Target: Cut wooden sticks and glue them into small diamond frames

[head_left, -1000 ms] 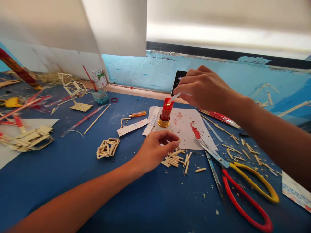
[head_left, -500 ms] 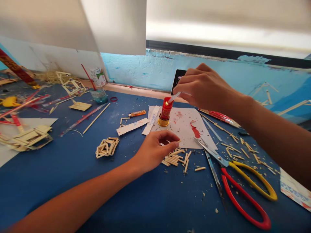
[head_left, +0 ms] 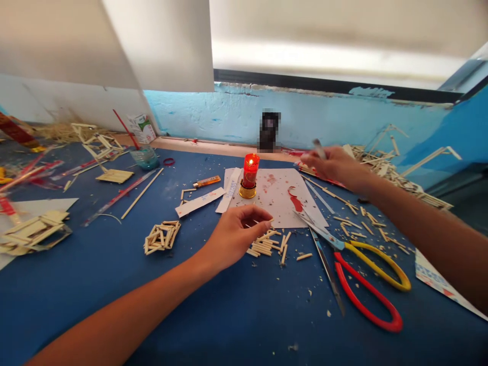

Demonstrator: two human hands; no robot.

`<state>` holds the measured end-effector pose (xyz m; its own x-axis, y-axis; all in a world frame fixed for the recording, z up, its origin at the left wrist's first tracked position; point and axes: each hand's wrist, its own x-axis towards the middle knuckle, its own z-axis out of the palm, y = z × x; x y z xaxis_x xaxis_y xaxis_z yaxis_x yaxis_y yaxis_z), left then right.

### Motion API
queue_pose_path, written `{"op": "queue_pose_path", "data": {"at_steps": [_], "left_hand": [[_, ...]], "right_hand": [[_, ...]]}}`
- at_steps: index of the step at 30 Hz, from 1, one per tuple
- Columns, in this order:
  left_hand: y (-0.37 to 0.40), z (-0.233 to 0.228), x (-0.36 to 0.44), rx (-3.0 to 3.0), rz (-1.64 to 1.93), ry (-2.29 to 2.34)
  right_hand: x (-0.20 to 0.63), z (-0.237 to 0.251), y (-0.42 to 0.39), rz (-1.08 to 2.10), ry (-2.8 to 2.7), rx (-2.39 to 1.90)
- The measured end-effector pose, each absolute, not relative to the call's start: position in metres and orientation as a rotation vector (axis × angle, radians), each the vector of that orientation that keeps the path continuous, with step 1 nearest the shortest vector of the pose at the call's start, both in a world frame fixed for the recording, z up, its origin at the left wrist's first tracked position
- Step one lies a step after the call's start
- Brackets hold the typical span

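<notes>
The red candle [head_left: 249,174] burns; just below it, the left hand [head_left: 232,235] pinches a small stick [head_left: 263,221]. Right of the candle, the right hand [head_left: 331,161] grips a thin stick [head_left: 317,147].

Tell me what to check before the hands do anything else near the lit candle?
1. Small red candle in its gold holder upright and lit: ok.
2. Right hand away from the flame, pinching a thin white stick: ok.
3. Left hand on the short cut wooden sticks, clear of the flame: ok.
4. White paper sheet touching the candle holder: not ok.
5. Red-and-yellow-handled scissors lying open: not ok.
6. White stick's tip cooled: cannot tell.
</notes>
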<state>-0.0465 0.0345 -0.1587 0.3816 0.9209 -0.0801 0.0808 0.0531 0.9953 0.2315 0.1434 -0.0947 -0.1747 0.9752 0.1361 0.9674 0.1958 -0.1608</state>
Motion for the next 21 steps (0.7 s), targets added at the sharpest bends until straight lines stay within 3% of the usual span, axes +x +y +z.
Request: {"op": "queue_pose_path", "data": {"at_steps": [7, 21], "left_hand": [[0.037, -0.162, -0.041, 1.339, 0.827, 1.0], [0.029, -0.159, -0.04, 1.26, 0.68, 0.795]], "right_hand": [[0.29, -0.16, 0.138, 0.242, -2.193, -2.301], [0.302, -0.164, 0.134, 0.626, -1.892, -2.188]]}}
